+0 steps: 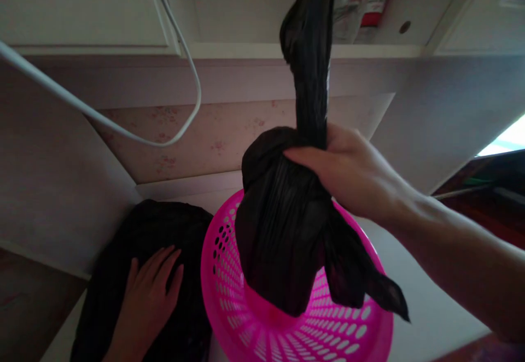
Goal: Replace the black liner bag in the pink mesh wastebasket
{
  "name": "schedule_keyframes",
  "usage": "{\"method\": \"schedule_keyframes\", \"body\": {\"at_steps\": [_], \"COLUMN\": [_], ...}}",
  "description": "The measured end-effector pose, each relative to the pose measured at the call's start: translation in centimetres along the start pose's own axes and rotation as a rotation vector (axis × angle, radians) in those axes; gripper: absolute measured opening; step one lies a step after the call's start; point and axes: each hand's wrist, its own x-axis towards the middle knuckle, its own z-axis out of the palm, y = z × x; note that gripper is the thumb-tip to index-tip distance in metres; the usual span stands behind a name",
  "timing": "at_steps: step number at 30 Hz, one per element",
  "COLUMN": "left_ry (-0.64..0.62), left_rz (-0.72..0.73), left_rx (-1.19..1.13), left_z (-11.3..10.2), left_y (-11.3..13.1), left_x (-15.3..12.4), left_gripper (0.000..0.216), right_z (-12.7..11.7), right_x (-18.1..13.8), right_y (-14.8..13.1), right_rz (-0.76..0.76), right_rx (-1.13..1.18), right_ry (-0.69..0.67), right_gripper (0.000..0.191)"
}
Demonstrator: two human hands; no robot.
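Observation:
A black plastic bag [283, 231], bunched up, hangs over a bright pink perforated basket [379, 334]. My right hand [336, 159] is closed around its upper part, with the thumb across the front. One long strip of the bag stands up above the grip, and a pointed end hangs down to the right over the basket's rim. At the lower left, my left hand [151, 291] lies with fingers a little apart on a larger black bag [123, 241], not gripping it. What is inside either bag is hidden.
A white cable [102, 118] loops down in front at the left. Above stands an open white cabinet shelf [246, 50] holding a red, white and green package [375, 6]. Floral wallpaper [205, 138] shows behind. White panels [53, 159] flank the space, and dark shelving is at the right.

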Motion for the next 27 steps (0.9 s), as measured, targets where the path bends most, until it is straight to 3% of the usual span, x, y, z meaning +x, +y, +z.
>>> {"method": "schedule_keyframes", "body": {"at_steps": [3,5,7,9,12,17,20,23,27], "left_ry": [0.132,0.139,0.125,0.09,-0.063,-0.239,-0.307,-0.352,-0.46], "left_rz": [-0.019,-0.117,-0.126,0.025,0.336,0.465,0.459,0.455,0.474], "left_rx": [-0.24,-0.321,-0.371,-0.435,-0.53,-0.405,-0.285,-0.2,-0.176], "left_z": [-4.4,-7.3,-10.0,-12.3,-14.4,-13.9,-13.1,-12.8,-12.6], "left_y": [2.7,4.5,6.7,9.5,14.0,18.0,18.3,18.3,18.6], "left_x": [0.4,0.4,0.9,2.1,5.3,10.0,11.2,11.9,12.7], "left_gripper": [0.037,0.035,0.035,0.032,0.027,0.032,0.032,0.029,0.028], "right_z": [1.5,2.2,2.8,3.4,4.1,4.4,3.9,2.9,1.8], "right_x": [-1.7,-2.6,-3.1,-3.3,-2.9,-1.7,-1.1,-1.0,-1.3], "right_y": [2.3,3.7,4.8,5.6,6.8,9.4,10.4,10.4,10.4], "right_rz": [0.054,0.072,0.049,0.026,0.075,0.127,0.126,0.258,0.36], "right_rx": [-0.068,-0.168,-0.271,-0.343,-0.417,-0.329,-0.095,0.162,0.264], "right_ry": [-0.11,-0.201,-0.298,-0.396,-0.563,-0.704,-0.764,-0.8,-0.779], "right_gripper": [0.014,0.011,0.004,0.008,0.01,0.017,0.02,0.03,0.04]}}
